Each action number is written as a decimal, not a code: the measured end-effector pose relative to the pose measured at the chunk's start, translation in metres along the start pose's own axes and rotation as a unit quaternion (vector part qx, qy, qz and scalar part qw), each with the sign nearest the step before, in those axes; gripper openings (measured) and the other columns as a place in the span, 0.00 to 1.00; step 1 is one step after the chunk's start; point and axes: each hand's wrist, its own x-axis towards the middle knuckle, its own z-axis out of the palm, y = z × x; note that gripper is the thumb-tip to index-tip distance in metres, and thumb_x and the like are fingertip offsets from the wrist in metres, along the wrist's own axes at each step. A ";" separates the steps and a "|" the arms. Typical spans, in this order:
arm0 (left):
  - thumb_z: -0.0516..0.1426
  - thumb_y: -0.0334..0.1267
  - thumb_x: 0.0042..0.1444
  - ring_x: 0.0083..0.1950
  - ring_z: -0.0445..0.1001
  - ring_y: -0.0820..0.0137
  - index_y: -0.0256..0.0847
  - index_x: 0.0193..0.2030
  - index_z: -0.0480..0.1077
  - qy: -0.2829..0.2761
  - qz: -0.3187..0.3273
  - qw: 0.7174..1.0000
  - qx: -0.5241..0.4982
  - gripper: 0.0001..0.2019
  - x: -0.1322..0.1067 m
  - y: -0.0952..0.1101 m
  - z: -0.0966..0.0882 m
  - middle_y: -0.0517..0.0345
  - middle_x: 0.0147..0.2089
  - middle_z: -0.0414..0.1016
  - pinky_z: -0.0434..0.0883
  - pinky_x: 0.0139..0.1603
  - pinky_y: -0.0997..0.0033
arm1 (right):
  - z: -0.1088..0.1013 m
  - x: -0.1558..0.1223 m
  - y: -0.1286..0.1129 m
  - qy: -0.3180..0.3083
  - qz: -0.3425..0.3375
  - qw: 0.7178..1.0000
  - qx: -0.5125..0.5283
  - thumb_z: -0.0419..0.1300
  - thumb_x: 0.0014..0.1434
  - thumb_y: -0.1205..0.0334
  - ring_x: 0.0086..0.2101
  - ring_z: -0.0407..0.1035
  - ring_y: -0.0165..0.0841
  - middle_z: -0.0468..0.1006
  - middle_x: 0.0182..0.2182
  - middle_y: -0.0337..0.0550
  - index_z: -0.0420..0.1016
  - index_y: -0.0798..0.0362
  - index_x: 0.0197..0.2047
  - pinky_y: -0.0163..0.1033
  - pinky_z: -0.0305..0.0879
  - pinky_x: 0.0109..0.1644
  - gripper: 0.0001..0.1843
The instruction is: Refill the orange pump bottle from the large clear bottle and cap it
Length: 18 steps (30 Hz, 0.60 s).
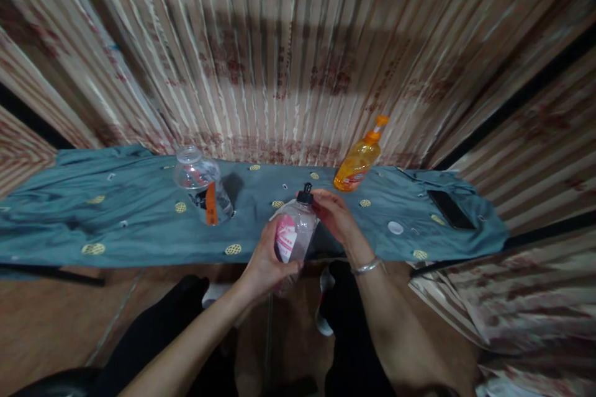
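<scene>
Clear plastic in the left hand (269, 258): this hand grasps the body of a pump bottle (305, 227), fingers wrapped around its left side; the bottle is tilted a little, its top toward the curtain; its base reaches past the front edge of the cloth, above the floor.
Right hand (336, 216) at the cap: its fingertips are at the right side of the black cap (305, 196); whether they pinch it or only touch, I cannot tell; a silvery bracelet (367, 267) is on the wrist.
Good handling: the step seems to be work on this cap; I would keep the body steady without squeezing the thin wall, and turn only the collar, not the nozzle.
Pink-and-white label (285, 239): it has printed lines, too blurred to read.
Wide clear bottle (197, 176), to the left: it stands on the teal cloth (139, 223); its orange strip (211, 205) bears dark characters, not legible.
Orange bottle (357, 164), to the right: it leans in the view; its reddish label gives no readable brand.
Farther right: a white disc (395, 227); then a dark phone-like slab (451, 209).
Curtain (298, 6) behind: reddish print, unreadable.
</scene>
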 end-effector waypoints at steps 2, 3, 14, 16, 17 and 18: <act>0.73 0.42 0.40 0.74 0.68 0.38 0.42 0.73 0.66 0.010 0.008 1.000 0.014 0.50 -0.001 -0.004 -0.001 0.39 0.70 0.71 0.58 0.78 0.33 | 0.004 0.002 0.002 0.003 -0.010 1.000 -0.017 0.82 0.44 0.34 0.37 0.76 0.36 0.85 0.32 0.36 0.83 0.46 0.33 0.42 0.71 0.48 0.27; 0.73 0.41 0.40 0.74 0.68 0.37 0.41 0.73 0.66 0.015 0.009 1.000 0.018 0.49 -0.002 -0.007 -0.001 0.39 0.69 0.71 0.59 0.78 0.32 | 0.006 0.003 0.003 0.004 -0.011 0.999 -0.031 0.83 0.43 0.35 0.38 0.77 0.36 0.86 0.33 0.37 0.82 0.46 0.32 0.42 0.71 0.48 0.27; 0.73 0.41 0.40 0.70 0.73 0.42 0.41 0.75 0.55 -0.040 -0.099 0.987 -0.120 0.55 -0.014 -0.005 -0.013 0.39 0.69 0.73 0.64 0.75 0.40 | 0.018 0.000 0.010 -0.045 0.052 0.998 0.000 0.81 0.48 0.34 0.50 0.82 0.44 0.90 0.43 0.44 0.88 0.45 0.43 0.48 0.76 0.58 0.28; 0.73 0.41 0.39 0.66 0.75 0.44 0.42 0.75 0.54 -0.043 -0.118 0.983 -0.136 0.55 -0.016 0.000 -0.015 0.40 0.65 0.75 0.66 0.73 0.41 | 0.017 0.000 0.013 -0.022 0.047 0.999 -0.013 0.82 0.45 0.34 0.48 0.83 0.42 0.91 0.43 0.43 0.88 0.44 0.44 0.46 0.77 0.57 0.29; 0.72 0.42 0.39 0.65 0.76 0.44 0.42 0.74 0.54 -0.044 -0.122 0.982 -0.140 0.55 -0.017 0.000 -0.016 0.41 0.64 0.76 0.66 0.73 0.41 | 0.016 0.000 0.014 -0.013 0.044 0.999 -0.025 0.83 0.44 0.36 0.47 0.83 0.41 0.91 0.43 0.42 0.88 0.44 0.43 0.45 0.77 0.56 0.29; 0.72 0.42 0.39 0.65 0.75 0.44 0.42 0.73 0.55 -0.045 -0.125 0.981 -0.144 0.54 -0.018 0.001 -0.017 0.41 0.64 0.76 0.66 0.73 0.41 | 0.016 0.000 0.015 -0.007 0.043 0.998 -0.036 0.84 0.43 0.37 0.46 0.83 0.41 0.91 0.43 0.42 0.87 0.45 0.41 0.45 0.77 0.55 0.28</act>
